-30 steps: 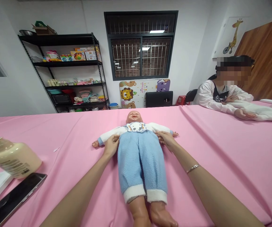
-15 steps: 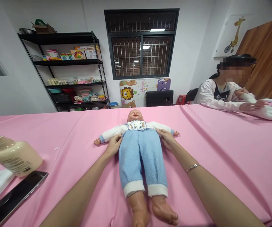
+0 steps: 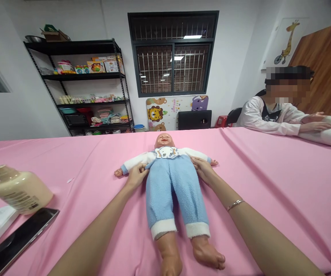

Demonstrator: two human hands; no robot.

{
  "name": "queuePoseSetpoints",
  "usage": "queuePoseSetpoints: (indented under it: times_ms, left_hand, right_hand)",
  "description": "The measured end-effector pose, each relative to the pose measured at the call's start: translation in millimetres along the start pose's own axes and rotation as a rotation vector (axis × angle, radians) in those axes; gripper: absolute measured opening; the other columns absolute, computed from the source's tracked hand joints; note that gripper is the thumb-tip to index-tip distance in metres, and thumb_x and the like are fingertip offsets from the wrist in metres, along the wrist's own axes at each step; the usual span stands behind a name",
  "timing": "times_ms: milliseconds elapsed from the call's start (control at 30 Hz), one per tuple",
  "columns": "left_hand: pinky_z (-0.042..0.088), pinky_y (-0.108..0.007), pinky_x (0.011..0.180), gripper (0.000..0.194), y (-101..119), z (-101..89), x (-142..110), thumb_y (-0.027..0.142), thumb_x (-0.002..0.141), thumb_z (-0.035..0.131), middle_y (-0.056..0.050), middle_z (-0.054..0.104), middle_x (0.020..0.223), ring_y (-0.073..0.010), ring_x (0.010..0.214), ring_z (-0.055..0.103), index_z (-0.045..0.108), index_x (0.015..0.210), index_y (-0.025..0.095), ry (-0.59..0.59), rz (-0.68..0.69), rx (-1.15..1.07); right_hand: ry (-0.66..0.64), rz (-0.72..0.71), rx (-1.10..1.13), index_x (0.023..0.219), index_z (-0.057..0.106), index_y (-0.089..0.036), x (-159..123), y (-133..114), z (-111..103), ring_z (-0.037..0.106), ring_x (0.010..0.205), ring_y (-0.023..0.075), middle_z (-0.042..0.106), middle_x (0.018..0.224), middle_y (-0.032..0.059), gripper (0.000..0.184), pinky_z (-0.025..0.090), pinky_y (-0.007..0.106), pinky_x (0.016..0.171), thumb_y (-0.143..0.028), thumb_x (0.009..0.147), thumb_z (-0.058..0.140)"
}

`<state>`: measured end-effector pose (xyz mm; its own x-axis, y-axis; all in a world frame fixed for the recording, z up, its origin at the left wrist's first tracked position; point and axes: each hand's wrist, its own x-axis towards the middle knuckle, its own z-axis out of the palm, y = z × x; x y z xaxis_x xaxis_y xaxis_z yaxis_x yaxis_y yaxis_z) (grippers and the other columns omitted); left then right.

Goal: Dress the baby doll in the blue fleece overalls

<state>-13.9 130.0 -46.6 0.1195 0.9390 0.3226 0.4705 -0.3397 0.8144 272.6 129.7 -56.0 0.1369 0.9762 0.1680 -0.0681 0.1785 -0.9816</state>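
Pink table [image 3: 269,172], baby doll [image 3: 172,184] between left hand [image 3: 135,175] and right hand [image 3: 204,170].

The single head-worn camera looks forward and slightly down from close behind the left hand [image 3: 135,176] and right hand [image 3: 204,171], which grip a baby doll [image 3: 172,184] on a pink table [image 3: 269,180], facing the far window [image 3: 173,53].

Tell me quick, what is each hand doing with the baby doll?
Left hand: closed, gripping the top of the blue pants at the baby doll's side.
Right hand: closed, gripping the same pants at the other side.
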Motion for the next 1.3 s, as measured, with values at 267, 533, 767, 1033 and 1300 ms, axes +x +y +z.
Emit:
queuePoseSetpoints:
  times_ms: [267, 533, 767, 1033, 1300]
  left_hand:
    - [0.039, -0.025, 0.057, 0.02, -3, -4.5, 0, 0.036, 0.07, 0.058, 0.002, 0.052, 0.06, -0.0151, 0.06, 0.053, 0.049, 0.07, 0.017, 0.287, -0.11, -0.002]
    - [0.044, -0.034, 0.085, 0.031, -3, 2.7, 2, 0.039, 0.078, 0.052, -0.008, 0.063, 0.102, -0.0215, 0.093, 0.058, 0.059, 0.096, 0.015, -0.049, 0.103, -0.1]
    - [0.043, -0.036, 0.076, 0.016, -6, 3.3, 2, 0.031, 0.079, 0.05, -0.005, 0.064, 0.08, -0.0223, 0.077, 0.057, 0.058, 0.076, 0.018, 0.116, 0.073, 0.244]
    - [0.046, -0.036, 0.079, 0.017, -11, 1.4, 0, 0.026, 0.078, 0.048, -0.006, 0.061, 0.088, -0.0205, 0.084, 0.058, 0.052, 0.092, 0.016, 0.307, -0.036, 0.049]
    - [0.048, -0.037, 0.084, 0.026, -6, 5.6, -2, 0.029, 0.079, 0.049, -0.01, 0.062, 0.099, -0.0207, 0.092, 0.059, 0.053, 0.1, 0.015, 0.157, 0.016, -0.052]
  right_hand:
    - [-0.026, 0.104, 0.028, 0.109, 0.053, -0.012, 0, 3, -1, 0.056, 0.089, 0.0138, 0.056, 0.103, 0.0065, 0.032, 0.051, 0.032, 0.077, -0.036, 0.088, 0.05]
    - [-0.087, 0.115, 0.047, 0.089, 0.061, -0.007, -5, 0, -2, 0.055, 0.068, 0.0113, 0.062, 0.074, 0.0065, 0.033, 0.043, 0.022, 0.062, -0.039, 0.078, 0.06]
    - [-0.104, 0.083, -0.036, 0.064, 0.054, -0.013, -3, -3, -14, 0.04, 0.05, 0.0058, 0.049, 0.054, -0.0025, 0.041, 0.031, 0.019, 0.048, -0.051, 0.06, 0.07]
    - [0.066, 0.091, 0.006, 0.067, 0.05, -0.014, -5, -1, -5, 0.038, 0.049, 0.0053, 0.044, 0.055, -0.0035, 0.035, 0.03, 0.018, 0.045, -0.042, 0.06, 0.07]
    - [0.108, 0.184, 0.106, 0.073, 0.05, -0.014, 4, 3, -12, 0.041, 0.048, 0.0047, 0.05, 0.063, 0.0007, 0.026, 0.029, 0.016, 0.04, -0.035, 0.068, 0.065]
